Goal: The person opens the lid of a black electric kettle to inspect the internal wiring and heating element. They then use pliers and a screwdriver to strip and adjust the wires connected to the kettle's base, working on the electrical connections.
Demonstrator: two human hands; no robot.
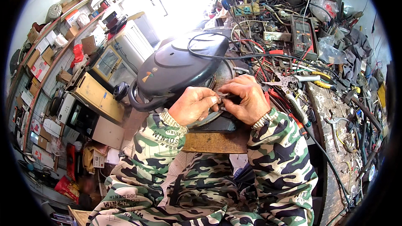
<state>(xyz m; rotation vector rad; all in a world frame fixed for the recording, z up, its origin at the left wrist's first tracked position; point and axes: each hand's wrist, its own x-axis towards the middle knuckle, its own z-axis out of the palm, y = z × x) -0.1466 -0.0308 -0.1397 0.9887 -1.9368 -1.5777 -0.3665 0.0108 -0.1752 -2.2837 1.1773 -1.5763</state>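
Observation:
A dark rounded appliance (176,69) with a loop handle lies on the workbench edge, a black cord curling over its top. My left hand (193,105) and my right hand (246,97) meet just below it, fingertips pinched together on a small dark part (226,97) between them. What that part is cannot be made out. Both forearms wear camouflage sleeves and come up from the lower edge.
The workbench (331,113) to the right is heaped with wires, pliers, screwdrivers and a multimeter (302,37). Shelves of boxes (46,54) and stacked old appliances (98,88) fill the left side. A wooden board (213,142) lies under my wrists.

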